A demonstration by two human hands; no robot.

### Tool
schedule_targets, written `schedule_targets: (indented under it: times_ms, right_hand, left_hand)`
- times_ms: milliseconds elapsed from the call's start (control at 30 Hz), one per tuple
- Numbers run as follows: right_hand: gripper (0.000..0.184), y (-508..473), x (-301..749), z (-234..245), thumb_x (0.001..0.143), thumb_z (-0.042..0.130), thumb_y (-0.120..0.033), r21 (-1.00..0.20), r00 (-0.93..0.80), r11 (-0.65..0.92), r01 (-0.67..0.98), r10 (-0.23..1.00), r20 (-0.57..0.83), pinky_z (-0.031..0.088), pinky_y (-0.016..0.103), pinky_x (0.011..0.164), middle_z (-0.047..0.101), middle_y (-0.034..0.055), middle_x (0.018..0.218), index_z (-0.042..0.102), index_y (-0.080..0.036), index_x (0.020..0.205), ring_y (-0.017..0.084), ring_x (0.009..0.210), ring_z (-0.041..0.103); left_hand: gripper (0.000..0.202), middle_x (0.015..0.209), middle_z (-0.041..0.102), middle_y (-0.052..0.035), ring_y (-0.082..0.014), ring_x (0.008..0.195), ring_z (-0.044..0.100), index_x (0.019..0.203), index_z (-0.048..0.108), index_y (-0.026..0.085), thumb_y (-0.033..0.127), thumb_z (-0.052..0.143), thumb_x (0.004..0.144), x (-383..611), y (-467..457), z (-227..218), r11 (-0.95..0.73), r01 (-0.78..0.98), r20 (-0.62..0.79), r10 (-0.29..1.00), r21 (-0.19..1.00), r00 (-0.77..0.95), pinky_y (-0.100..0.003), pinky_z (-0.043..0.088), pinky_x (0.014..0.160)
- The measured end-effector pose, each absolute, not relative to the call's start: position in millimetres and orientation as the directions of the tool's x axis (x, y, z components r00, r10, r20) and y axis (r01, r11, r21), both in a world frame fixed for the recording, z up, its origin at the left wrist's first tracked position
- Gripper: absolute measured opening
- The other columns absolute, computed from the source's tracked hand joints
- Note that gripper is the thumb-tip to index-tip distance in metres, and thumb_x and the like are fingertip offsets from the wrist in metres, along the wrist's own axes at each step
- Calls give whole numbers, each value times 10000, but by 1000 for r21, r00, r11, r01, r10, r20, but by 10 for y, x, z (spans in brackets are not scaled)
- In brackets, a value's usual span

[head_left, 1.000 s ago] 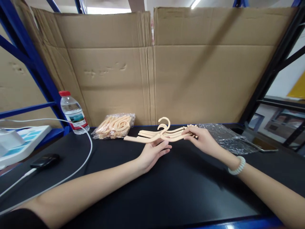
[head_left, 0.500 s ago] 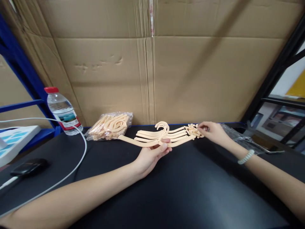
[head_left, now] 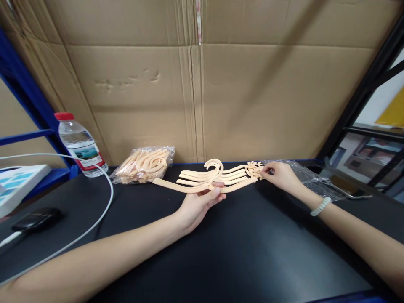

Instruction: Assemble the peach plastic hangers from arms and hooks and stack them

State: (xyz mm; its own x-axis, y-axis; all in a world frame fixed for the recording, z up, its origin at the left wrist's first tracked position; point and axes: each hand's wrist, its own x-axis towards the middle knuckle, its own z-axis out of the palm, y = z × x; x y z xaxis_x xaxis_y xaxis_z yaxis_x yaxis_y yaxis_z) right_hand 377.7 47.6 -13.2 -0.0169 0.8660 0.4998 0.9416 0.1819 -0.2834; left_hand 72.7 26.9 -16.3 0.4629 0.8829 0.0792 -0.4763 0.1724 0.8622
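Between the thumb and fingers of my left hand (head_left: 198, 206) is a cream clothes hanger (head_left: 172, 186), gripped near its middle below the hook. Several matching hangers (head_left: 192, 174) lie stacked just behind it, their hooks bunched together. At their right ends sits a pile of small cream hook-shaped pieces (head_left: 253, 168). My right hand (head_left: 282, 176) is at the right edge of this pile, thumb and fingertips pinched together. Whatever is in that pinch is too small to make out.
A clear bag of cream hanger parts (head_left: 143, 165) lies at the back left, beside a red-capped water bottle (head_left: 81, 145). A white cable (head_left: 109, 198) and a black device (head_left: 37, 221) are at left. Crumpled clear plastic (head_left: 311, 181) lies behind my right wrist. Cardboard (head_left: 142, 84) stands behind.
My right hand has shifted slightly left, its fingertips closer against the pile of small pieces. My left hand keeps its hold on the hanger. The whole view has moved a little.
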Motion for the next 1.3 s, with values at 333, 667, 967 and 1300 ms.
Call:
schedule_targets:
  times_ms: [333,667,967,1300]
  right_hand:
    - [98,518,3757,-196,780,624,-243,-220,-134,279,935,851,508,489,371,770,680,83,819,711,-196,779,257,819,630]
    - [112,451,3720,-157,778,560,-216,-257,-70,232,938,853,517,458,321,640,707,55,741,653,-205,717,220,667,636]
    - [117,268,3651,54,718,620,-309,-566,157,214,796,830,535,512,300,594,709,65,694,640,-195,708,203,617,662]
    - [113,253,3720,84,657,650,-196,-906,463,115,408,829,314,445,258,397,613,12,573,569,-216,733,126,411,519]
  left_hand:
    - [312,885,697,-31,-133,759,656,847,766,135,266,895,596,729,241,-145,182,-469,60,888,865,455,-276,536,816]
    - [303,902,694,-38,-138,769,647,848,762,129,260,889,606,727,223,-129,175,-472,69,888,864,455,-296,519,826]
    - [294,899,696,-36,-138,772,649,833,762,130,262,891,604,723,221,-131,173,-475,71,889,863,452,-285,531,820]
    - [272,886,698,-43,-143,765,654,856,759,127,244,871,637,720,240,-168,165,-478,81,888,863,452,-311,526,846]
